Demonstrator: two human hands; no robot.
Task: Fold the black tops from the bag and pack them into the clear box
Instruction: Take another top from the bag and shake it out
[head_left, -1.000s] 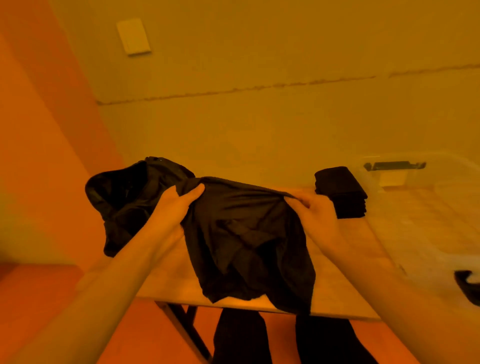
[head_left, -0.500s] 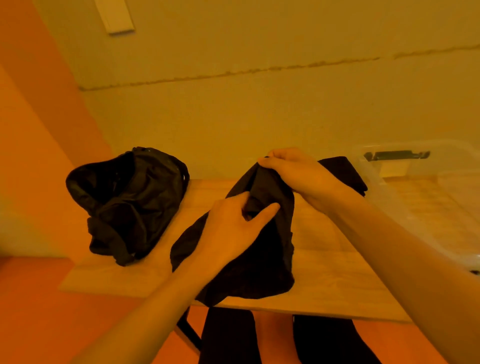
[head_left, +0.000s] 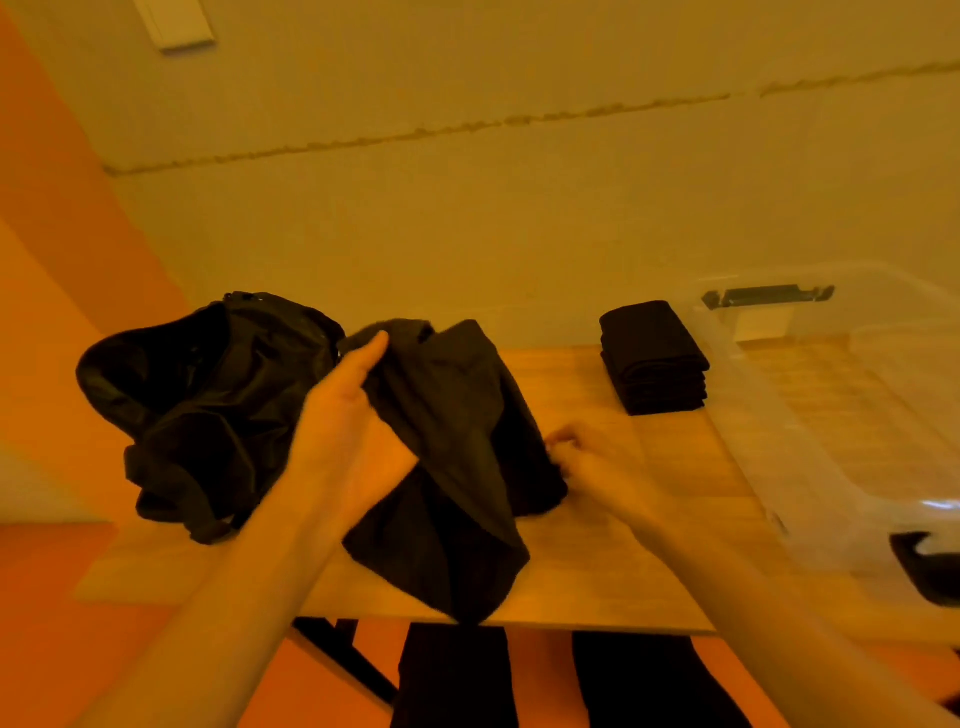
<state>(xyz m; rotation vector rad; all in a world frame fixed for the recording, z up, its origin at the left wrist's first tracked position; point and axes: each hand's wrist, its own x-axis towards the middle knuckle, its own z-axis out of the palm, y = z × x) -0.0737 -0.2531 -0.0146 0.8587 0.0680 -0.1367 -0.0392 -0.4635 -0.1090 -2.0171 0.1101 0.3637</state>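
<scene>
A crumpled black top (head_left: 457, 467) lies in the middle of the wooden table (head_left: 649, 561), its lower end reaching the front edge. My left hand (head_left: 348, 415) has its fingers straight against the top's upper left part, lifting a fold. My right hand (head_left: 592, 457) pinches the top's right edge low over the table. The black bag (head_left: 197, 405) slumps open at the left. A stack of folded black tops (head_left: 654, 358) stands at the back right, beside the clear box (head_left: 831, 415).
The wall rises right behind the table. A dark latch (head_left: 769, 296) sits on the box's far rim and a black handle (head_left: 930, 566) on its near end. My dark trouser legs (head_left: 545, 680) and a table leg show below the front edge.
My right hand has dropped from the top's raised upper end to its right edge near the table. My left hand moved up and left. The top now spreads lower and wider on the table.
</scene>
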